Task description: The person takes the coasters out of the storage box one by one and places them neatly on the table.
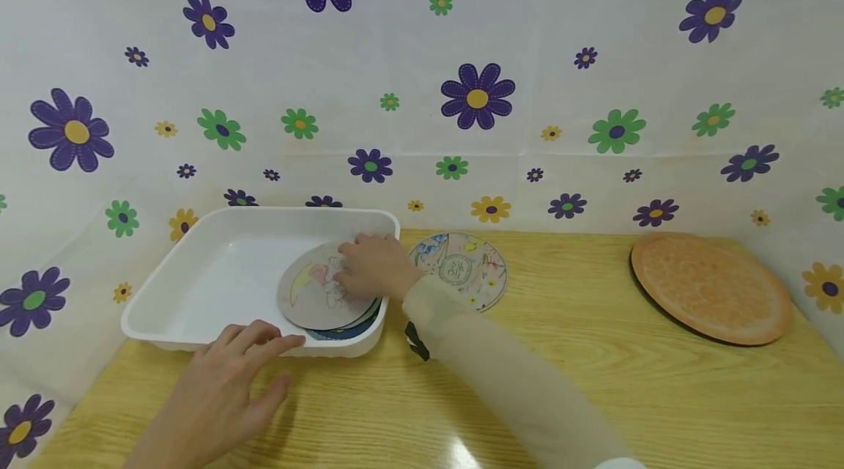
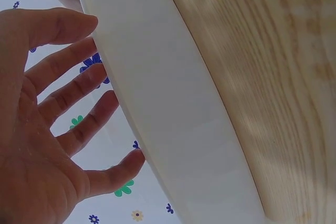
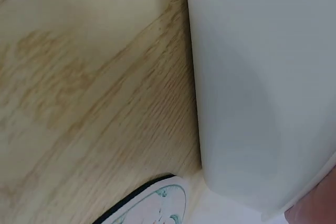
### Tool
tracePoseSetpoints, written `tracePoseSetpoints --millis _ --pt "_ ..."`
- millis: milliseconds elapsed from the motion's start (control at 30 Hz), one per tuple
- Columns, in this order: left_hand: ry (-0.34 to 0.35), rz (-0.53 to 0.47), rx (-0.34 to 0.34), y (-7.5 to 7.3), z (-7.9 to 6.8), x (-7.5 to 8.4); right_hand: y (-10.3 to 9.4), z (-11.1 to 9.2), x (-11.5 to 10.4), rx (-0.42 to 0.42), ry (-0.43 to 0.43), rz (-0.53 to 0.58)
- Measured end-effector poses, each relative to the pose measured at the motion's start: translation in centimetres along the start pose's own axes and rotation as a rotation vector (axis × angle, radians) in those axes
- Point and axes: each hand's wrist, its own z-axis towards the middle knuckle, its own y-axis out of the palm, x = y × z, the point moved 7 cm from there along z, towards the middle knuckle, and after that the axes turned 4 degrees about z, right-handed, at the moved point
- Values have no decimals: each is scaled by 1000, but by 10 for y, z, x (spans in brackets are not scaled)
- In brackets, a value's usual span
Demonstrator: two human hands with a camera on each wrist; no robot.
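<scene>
A white plastic tray [image 1: 181,330] stands on the wooden table at the left. Inside its right end lie several round mats, stacked unevenly. The top mat [image 1: 306,289] is pale pink with a cartoon drawing, and a dark blue mat [image 1: 343,333] shows beneath. My right hand [image 1: 379,264] reaches over the tray's right rim, fingers and thumb spread apart on the pink mat's upper face. My left hand [image 1: 227,381] is at the near rim, fingers spread; in the left wrist view its fingertips are at the tray's edge. In the right wrist view most of my right hand is hidden.
Right of the tray lies a floral round mat [image 1: 484,275], partly behind my right sleeve [image 1: 501,366]. A larger orange-brown round mat [image 1: 712,289] lies at the table's far right. A flower-patterned sheet [image 1: 422,44] hangs behind the wooden table [image 1: 560,308].
</scene>
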Motion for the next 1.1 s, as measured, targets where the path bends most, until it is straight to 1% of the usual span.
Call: tracePoseSetpoints --millis 133,233,367,467,667,767,867,933,1100 --pt "19 7 48 -2 0 3 2 0 1 -3 37 -86" --pt "26 14 66 -2 -1 4 4 1 1 -12 49 -127" --pt "23 12 66 -2 -1 5 4 0 1 -13 58 -147" --pt "31 16 81 -3 0 5 2 0 0 -6 67 -145" --pt "46 22 100 -4 -1 6 1 0 -1 22 59 -111" --pt "47 19 98 -4 -1 5 -1 -1 -1 61 44 -102" --pt "43 15 90 -4 -1 5 -5 0 -1 117 36 -70" --pt "34 10 73 -3 -1 5 -6 0 0 150 42 -19" --pt "14 8 41 -2 0 4 -9 -1 5 209 95 122"
